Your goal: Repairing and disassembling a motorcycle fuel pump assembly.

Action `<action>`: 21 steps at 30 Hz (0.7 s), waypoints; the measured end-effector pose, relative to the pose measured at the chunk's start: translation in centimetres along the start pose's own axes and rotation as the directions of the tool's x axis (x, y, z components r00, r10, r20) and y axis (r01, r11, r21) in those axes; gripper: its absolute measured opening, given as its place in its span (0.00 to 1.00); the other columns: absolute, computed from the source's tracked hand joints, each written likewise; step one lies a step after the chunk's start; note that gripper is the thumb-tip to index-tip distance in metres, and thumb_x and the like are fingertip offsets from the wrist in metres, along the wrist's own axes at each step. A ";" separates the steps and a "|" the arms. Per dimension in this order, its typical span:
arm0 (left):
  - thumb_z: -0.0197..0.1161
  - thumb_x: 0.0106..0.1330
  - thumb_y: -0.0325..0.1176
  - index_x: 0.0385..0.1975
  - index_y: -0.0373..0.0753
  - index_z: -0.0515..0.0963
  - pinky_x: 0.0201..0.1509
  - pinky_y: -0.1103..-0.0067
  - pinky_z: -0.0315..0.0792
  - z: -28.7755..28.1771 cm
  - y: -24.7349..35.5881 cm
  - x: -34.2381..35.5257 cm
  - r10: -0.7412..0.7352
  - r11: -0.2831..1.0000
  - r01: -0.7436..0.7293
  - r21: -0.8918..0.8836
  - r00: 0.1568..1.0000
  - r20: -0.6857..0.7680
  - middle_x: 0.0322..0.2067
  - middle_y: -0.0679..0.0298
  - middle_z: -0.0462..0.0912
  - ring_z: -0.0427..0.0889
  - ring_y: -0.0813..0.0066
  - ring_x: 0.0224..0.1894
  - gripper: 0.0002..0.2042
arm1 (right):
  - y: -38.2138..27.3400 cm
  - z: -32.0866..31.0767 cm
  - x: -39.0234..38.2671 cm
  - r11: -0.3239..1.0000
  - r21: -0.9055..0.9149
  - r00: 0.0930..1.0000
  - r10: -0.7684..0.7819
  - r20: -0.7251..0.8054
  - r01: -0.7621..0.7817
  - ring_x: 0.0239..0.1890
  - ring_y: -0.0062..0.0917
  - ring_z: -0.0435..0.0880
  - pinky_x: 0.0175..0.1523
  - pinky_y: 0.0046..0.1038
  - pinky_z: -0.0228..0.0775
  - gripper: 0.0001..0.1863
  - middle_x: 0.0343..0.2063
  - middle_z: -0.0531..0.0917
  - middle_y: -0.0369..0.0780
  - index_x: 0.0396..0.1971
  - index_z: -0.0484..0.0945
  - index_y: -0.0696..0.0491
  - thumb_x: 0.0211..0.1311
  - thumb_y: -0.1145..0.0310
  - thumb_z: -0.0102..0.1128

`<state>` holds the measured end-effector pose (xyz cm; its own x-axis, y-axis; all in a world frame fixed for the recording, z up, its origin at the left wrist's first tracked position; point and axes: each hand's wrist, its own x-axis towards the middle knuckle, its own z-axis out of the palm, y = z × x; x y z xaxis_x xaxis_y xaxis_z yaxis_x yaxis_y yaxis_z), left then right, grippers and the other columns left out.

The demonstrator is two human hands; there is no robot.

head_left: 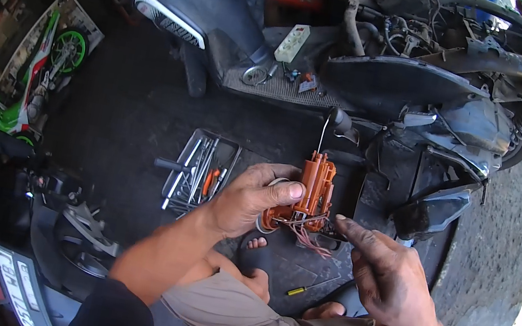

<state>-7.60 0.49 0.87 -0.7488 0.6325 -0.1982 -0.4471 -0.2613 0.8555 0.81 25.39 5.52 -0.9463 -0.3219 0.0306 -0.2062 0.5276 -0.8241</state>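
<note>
My left hand point(253, 198) grips an orange plastic pump-like assembly point(313, 190) with a thin metal rod rising from its top and a dark float at the rod's end. Reddish wires point(312, 236) hang from the bottom of the part. My right hand point(385, 272) is just right of it, thumb and forefinger pinched at a small dark connector on those wires. Both hands are smeared with grease. My knees, in khaki trousers, and bare toes show below.
A metal tray of wrenches and screwdrivers point(200, 170) lies left of my hands. A yellow-handled screwdriver point(309, 288) lies on the mat by my feet. A partly stripped scooter point(391, 60) stands ahead, with a white power strip point(292, 42) on its footboard. Another vehicle point(11, 272) is at lower left.
</note>
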 end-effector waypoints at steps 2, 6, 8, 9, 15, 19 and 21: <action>0.64 0.68 0.41 0.59 0.21 0.66 0.53 0.71 0.81 0.6 1.3 0.1 -0.042 0.997 0.040 0.071 0.999 0.019 0.48 0.48 0.81 0.85 0.66 0.48 0.30 | -0.1 -0.4 -0.3 0.999 -0.024 0.995 -0.019 0.099 0.021 0.31 0.38 0.84 0.38 0.32 0.76 0.28 0.30 0.82 0.48 0.58 0.76 0.58 0.54 0.83 0.55; 0.60 0.72 0.40 0.57 0.19 0.67 0.51 0.71 0.82 0.8 0.8 0.9 -0.059 0.996 0.055 0.067 0.996 0.063 0.47 0.47 0.81 0.85 0.63 0.47 0.27 | 0.6 -0.1 -0.8 0.989 -0.130 0.997 -0.061 0.037 0.065 0.24 0.36 0.82 0.30 0.34 0.74 0.30 0.24 0.79 0.43 0.59 0.77 0.53 0.51 0.82 0.56; 0.62 0.69 0.41 0.59 0.20 0.66 0.52 0.69 0.82 0.9 0.7 1.3 -0.096 0.993 0.092 0.074 0.993 0.065 0.48 0.47 0.80 0.85 0.63 0.49 0.29 | 1.4 0.0 -0.9 0.985 -0.135 0.994 -0.111 -0.004 0.110 0.18 0.35 0.79 0.23 0.36 0.72 0.29 0.21 0.77 0.40 0.60 0.76 0.52 0.53 0.77 0.60; 0.62 0.69 0.41 0.59 0.20 0.66 0.53 0.69 0.82 1.0 0.7 1.6 -0.109 0.993 0.105 0.060 0.991 0.083 0.47 0.47 0.80 0.85 0.63 0.48 0.29 | 1.4 -0.1 -0.9 0.984 -0.139 0.993 -0.115 -0.008 0.113 0.18 0.35 0.80 0.23 0.36 0.72 0.29 0.21 0.77 0.40 0.59 0.76 0.52 0.53 0.77 0.60; 0.61 0.70 0.42 0.57 0.19 0.67 0.52 0.67 0.83 1.3 0.4 2.5 -0.157 0.985 0.149 0.090 0.984 0.089 0.45 0.47 0.81 0.86 0.62 0.47 0.28 | 1.6 -0.3 -0.9 0.976 -0.197 0.996 -0.095 -0.001 0.093 0.18 0.35 0.80 0.23 0.36 0.72 0.26 0.21 0.77 0.40 0.57 0.78 0.52 0.55 0.75 0.61; 0.60 0.70 0.41 0.56 0.19 0.68 0.49 0.68 0.85 1.1 -0.1 2.8 -0.158 0.981 0.148 0.127 0.985 0.075 0.45 0.46 0.81 0.86 0.62 0.45 0.28 | 1.5 -0.3 -0.7 0.969 -0.232 0.996 -0.084 0.021 0.087 0.18 0.35 0.80 0.23 0.36 0.73 0.26 0.22 0.78 0.41 0.56 0.78 0.52 0.54 0.75 0.61; 0.60 0.71 0.41 0.56 0.19 0.68 0.49 0.69 0.85 1.2 0.0 2.8 -0.172 0.982 0.164 0.099 0.981 0.084 0.44 0.46 0.81 0.86 0.62 0.45 0.27 | 1.1 -0.3 -0.8 0.975 -0.215 0.998 -0.058 0.022 0.062 0.20 0.35 0.81 0.25 0.35 0.73 0.27 0.22 0.78 0.41 0.56 0.79 0.53 0.52 0.77 0.60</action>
<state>-9.16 3.11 0.89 -0.6167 0.7272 -0.3014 -0.5132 -0.0811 0.8544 1.23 26.45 4.74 -0.9269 -0.3693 0.0664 -0.3130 0.6634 -0.6797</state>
